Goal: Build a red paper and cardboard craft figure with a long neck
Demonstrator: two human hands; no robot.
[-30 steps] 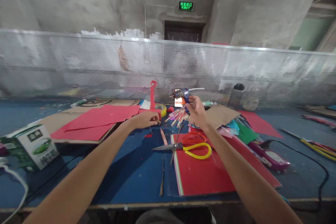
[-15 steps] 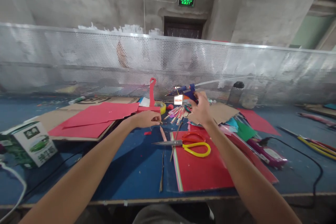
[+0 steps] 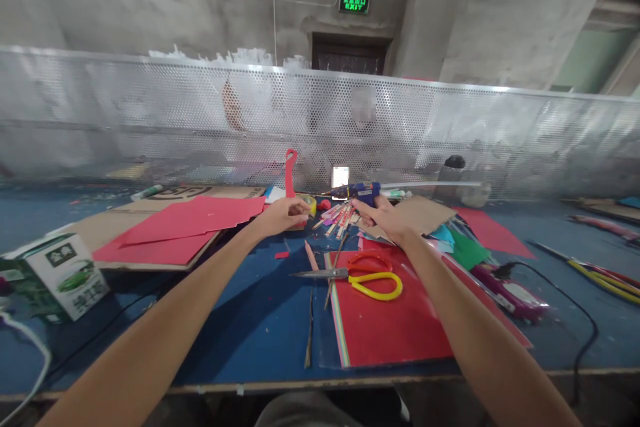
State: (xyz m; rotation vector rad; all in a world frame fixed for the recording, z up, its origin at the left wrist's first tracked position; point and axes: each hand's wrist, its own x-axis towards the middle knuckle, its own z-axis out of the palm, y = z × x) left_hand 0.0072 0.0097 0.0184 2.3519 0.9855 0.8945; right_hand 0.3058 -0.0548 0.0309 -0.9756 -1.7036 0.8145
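The right hand is curled round the blue glue gun, its nozzle toward the left hand, whose fingers are drawn nearly together, perhaps on something too small to tell. Scissors lie nearer than both.

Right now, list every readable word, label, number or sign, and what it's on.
"安全出口 EXIT": green exit sign.
"金典", and less sharply "纯牛奶": milk carton.
Glue gun label, right hand: too small.
Lit screen: unreadable.
Cardboard print: partly covered, unreadable.
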